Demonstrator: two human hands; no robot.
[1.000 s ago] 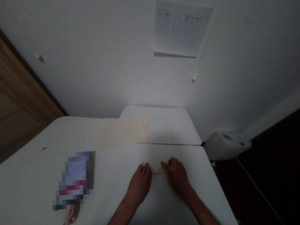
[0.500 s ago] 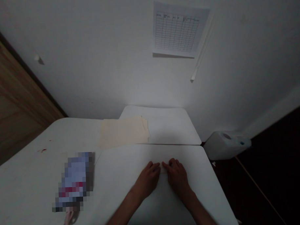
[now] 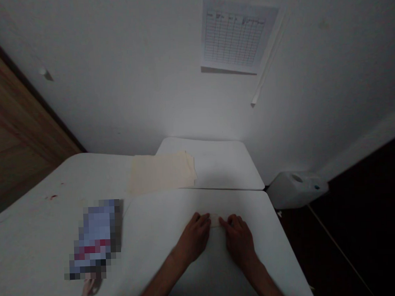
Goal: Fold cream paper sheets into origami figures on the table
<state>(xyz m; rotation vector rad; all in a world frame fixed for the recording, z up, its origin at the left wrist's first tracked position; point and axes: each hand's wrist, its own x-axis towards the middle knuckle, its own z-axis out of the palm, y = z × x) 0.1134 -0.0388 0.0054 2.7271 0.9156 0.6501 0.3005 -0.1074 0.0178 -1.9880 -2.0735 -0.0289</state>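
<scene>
Left hand (image 3: 194,237) and right hand (image 3: 239,241) lie palm-down flanking a pale scrap (image 3: 214,221).

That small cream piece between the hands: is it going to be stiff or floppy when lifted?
The small cream piece looks thin and lies flat on the white table, so it is probably light and fairly floppy. Its flat shape suggests it won't roll. Lying so low, it may be fiddly to pinch up with the left hand and right hand.

Single head-worn view faces forward and down, close above the left hand (image 3: 194,238) and right hand (image 3: 239,242), over the table (image 3: 148,227), toward the wall (image 3: 117,81).
</scene>
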